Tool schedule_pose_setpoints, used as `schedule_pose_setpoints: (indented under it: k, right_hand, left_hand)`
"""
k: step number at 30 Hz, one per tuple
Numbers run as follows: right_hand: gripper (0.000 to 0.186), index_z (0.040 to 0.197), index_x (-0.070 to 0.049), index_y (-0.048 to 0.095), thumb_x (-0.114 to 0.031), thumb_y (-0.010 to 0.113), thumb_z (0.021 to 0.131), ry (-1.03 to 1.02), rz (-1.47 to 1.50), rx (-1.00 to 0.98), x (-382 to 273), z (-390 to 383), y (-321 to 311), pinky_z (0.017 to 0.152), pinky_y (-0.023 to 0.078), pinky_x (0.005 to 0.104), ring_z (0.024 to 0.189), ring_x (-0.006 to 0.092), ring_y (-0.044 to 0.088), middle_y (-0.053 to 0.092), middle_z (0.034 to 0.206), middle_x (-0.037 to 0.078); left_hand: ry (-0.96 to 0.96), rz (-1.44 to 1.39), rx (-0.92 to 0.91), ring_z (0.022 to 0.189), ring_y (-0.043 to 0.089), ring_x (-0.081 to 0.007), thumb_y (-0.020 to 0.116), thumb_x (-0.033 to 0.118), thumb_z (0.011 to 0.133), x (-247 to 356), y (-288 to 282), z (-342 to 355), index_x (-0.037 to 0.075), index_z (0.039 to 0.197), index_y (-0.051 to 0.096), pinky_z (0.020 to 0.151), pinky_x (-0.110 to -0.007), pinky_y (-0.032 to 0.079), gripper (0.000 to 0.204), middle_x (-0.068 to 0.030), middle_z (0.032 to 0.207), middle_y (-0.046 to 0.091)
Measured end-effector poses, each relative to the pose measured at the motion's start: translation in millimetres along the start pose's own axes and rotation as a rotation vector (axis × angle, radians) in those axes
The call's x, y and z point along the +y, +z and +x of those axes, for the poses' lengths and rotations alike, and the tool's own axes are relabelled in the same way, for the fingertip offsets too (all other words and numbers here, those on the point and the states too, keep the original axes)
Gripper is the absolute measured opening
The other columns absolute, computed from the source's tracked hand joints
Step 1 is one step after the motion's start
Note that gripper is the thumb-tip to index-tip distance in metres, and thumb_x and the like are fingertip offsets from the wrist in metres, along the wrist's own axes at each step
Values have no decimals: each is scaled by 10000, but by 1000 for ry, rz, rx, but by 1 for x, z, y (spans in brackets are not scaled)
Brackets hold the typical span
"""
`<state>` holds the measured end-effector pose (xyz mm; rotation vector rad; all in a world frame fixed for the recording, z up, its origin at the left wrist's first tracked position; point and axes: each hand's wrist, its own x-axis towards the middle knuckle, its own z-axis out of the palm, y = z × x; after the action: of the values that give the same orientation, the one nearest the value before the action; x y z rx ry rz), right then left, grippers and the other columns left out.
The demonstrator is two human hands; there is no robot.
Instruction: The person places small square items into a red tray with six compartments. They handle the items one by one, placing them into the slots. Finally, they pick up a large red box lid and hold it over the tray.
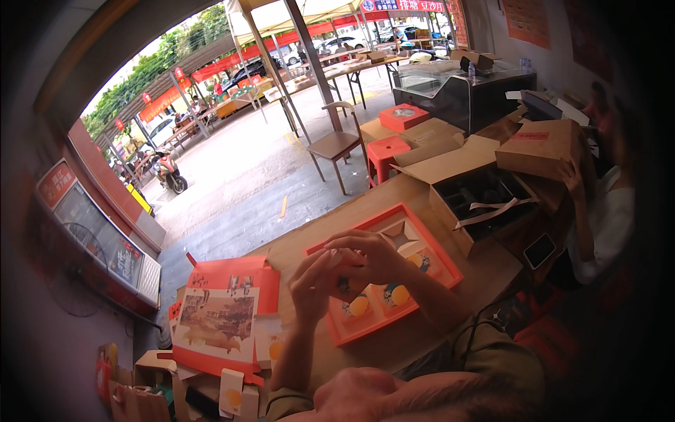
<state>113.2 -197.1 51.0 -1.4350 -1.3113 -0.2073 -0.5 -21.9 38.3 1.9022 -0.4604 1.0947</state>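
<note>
Both my hands are raised over the wooden table, close together around a small reddish box (346,270). My left hand (313,281) grips its left side. My right hand (373,254) curls over its top and right side, so most of the box is hidden. Below them lies an orange-red gift tray (437,243) with compartments. Several small boxes with yellow circles, such as one small box (396,294), sit in its near part; a pale insert (401,233) shows at the far end. Left of my left forearm rests an orange-red carton (218,320) printed with a landscape.
White small boxes (235,395) stand at the near left table edge. To the right are an open carton (450,218) with dark contents and a phone (539,251). A co-worker at far right touches a closed brown carton (538,149). A chair (336,146) and red stool (385,156) stand beyond.
</note>
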Motion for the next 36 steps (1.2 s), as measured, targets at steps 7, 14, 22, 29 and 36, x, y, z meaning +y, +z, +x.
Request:
schedule_pose_setpoints:
  k: [7,14,22,29,36]
  right_hand:
    - [485,1337,-85,750,-195,906,890,3,-15,-30,3,1,-4,1051,589,439,1255,342,722,720,1371,168]
    - [489,1314,-99,766,-165,924,856,20,-9,-3,0,2,-1,1011,607,409,1214,284,747,753,1331,115]
    - [436,1294,-75,764,-218,893,903,-24,-3,-7,0,1,-4,1018,600,432,1210,347,745,736,1330,172]
    - [420,1261,-73,762,-225,897,893,-26,-8,70,16,1,-3,978,611,408,1172,316,761,745,1308,151]
    - [466,1316,-94,723,-202,896,897,130,93,102,14,-8,-14,901,631,383,1150,244,748,742,1289,130]
  left_hand:
    - [-14,5,-79,1151,781,-317,677,-39,1011,-7,-7,0,-3,1307,776,979,-393,630,314,-219,1279,776]
    - [49,115,-10,1121,791,-320,669,-58,1007,-6,-5,-2,6,1300,780,947,-381,639,320,-211,1238,788]
    - [91,63,-158,1211,757,-357,708,7,998,-9,-8,0,30,1387,740,987,-416,622,391,-232,1387,727]
    - [-8,45,-300,1439,599,-407,638,52,1006,-9,-8,1,0,1517,628,1193,-475,492,513,-262,1553,603]
    - [-249,-218,-121,1399,626,-335,570,151,1110,-18,-7,-7,-57,1410,687,1185,-448,489,384,-226,1484,667]
